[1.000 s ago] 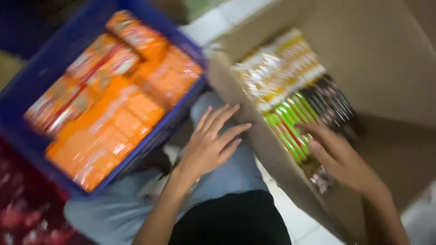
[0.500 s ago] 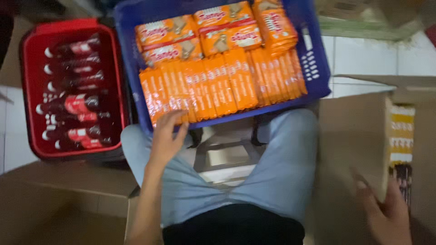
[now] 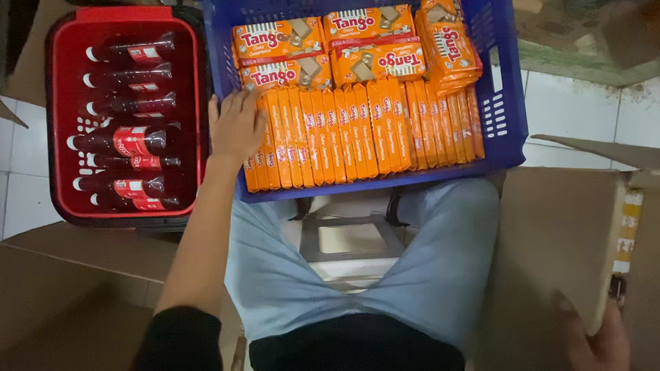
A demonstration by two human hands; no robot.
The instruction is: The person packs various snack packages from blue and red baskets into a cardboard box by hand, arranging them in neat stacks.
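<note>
The floor (image 3: 584,103) here is pale tile, and you sit on a low stool (image 3: 350,240) with brown cardboard boxes close around you. In front of your knees stands a blue plastic crate (image 3: 505,130), filled with orange wafer packs (image 3: 357,127): one long row stands on edge along the near side, and more packs lie flat behind it, on the far side. To the left of it, just beside, is a red basket (image 3: 58,117) with dark soda bottles (image 3: 127,141) lying on their sides.

Your left hand (image 3: 237,127) lies open and flat on the left end of the standing row, fingers spread over the tops of the packs; it grips nothing. Your right hand (image 3: 598,343) is at the near right corner, at the edge of the cardboard box (image 3: 550,240), and it seems to hold the flap, but I cannot tell surely, because only a part of it shows.

To handle the row well, I think you should press the end packs gently sideways, so they stay upright and tight together. Take a few at once between thumb and fingers, not from the top only, because the thin wrappers slip and the neighbours may fall over.
</note>
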